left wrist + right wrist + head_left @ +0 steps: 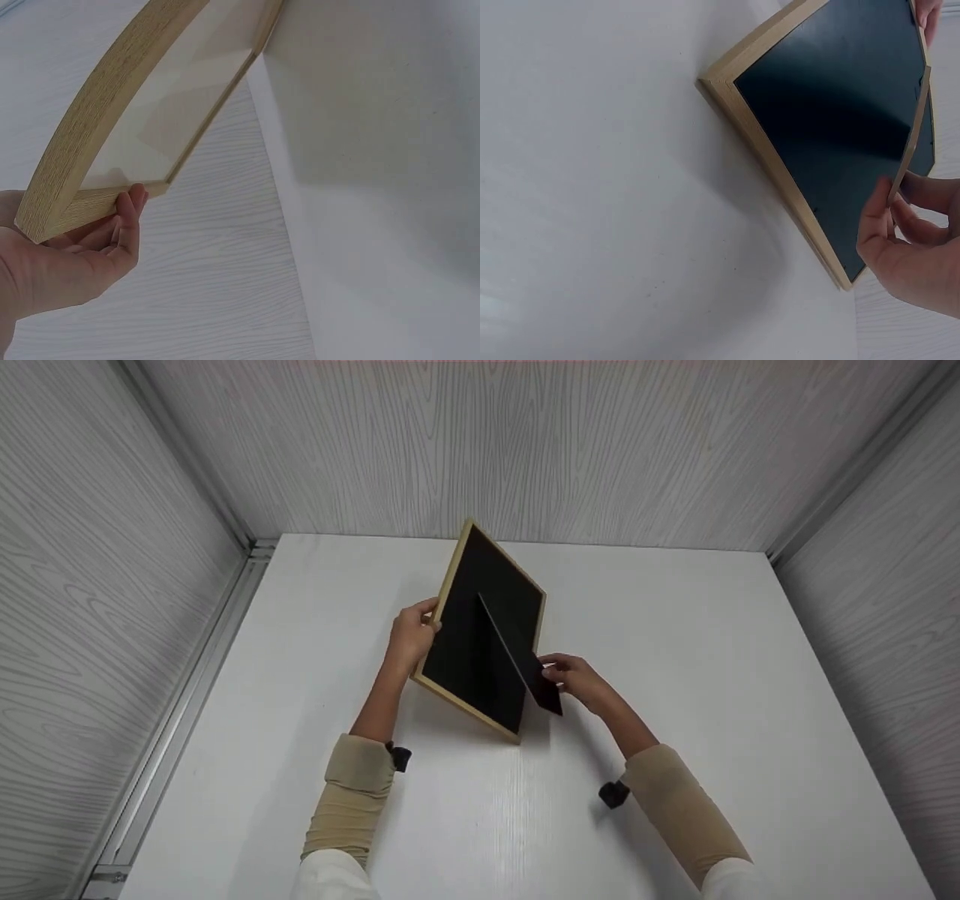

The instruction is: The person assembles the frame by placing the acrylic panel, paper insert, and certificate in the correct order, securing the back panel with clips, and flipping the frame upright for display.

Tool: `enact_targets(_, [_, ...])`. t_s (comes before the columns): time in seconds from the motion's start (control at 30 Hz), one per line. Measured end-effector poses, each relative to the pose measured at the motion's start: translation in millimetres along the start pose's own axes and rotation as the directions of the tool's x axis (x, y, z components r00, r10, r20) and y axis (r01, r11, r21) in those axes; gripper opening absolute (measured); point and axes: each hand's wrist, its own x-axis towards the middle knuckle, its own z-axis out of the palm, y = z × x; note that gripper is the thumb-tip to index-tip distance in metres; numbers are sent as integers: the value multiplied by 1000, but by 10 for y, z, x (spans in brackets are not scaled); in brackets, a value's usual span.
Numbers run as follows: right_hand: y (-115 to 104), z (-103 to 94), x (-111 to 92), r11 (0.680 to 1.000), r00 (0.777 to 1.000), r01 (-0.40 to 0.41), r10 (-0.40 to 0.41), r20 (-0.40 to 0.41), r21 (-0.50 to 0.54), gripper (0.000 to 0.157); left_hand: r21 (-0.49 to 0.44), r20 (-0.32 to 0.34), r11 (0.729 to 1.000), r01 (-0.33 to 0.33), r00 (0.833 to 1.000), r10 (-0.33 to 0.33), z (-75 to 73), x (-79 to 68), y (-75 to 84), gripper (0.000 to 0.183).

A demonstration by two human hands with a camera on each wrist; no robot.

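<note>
A picture frame [465, 660] with a light wooden border and a black back is held tilted over the white table, its back toward me. My left hand [412, 637] grips its left edge, thumb on the back side and fingers round the front. In the left wrist view the wooden rim [97, 112] and pale front pane [172, 112] show. A black stand leg [517, 652] sticks out from the back. My right hand [577, 679] pinches this leg near its free end, and the right wrist view shows its thin edge [911, 150] between thumb and fingers.
The white table [712, 697] spreads under both hands. Grey wood-grain panels stand behind [600, 450], at left [75, 585] and at right [885, 585]. A metal rail [187, 720] runs along the table's left edge. Small black cameras [613, 794] sit at the wrists.
</note>
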Motion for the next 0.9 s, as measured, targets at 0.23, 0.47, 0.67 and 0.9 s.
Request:
enact_targets(0.23, [-39,34,-25,995,999,10,-14,37,99,34,147,33,987,-57,998,53,-96,-19,176,43])
enact_targets(0.47, [0,85,-8,979,997,27,-40,59,203,33,299,23,946,-128,992,126,-69,-127,398,44])
enact_targets(0.67, [126,145,42,970,986,125,-144,81,210,57,472,4,851,-232,965,262,52,-198,569,31])
enact_targets(0.9, [102,194,-38,979,970,156,-176,166,129,51,542,31,798,-264,955,295,152,-203,650,28])
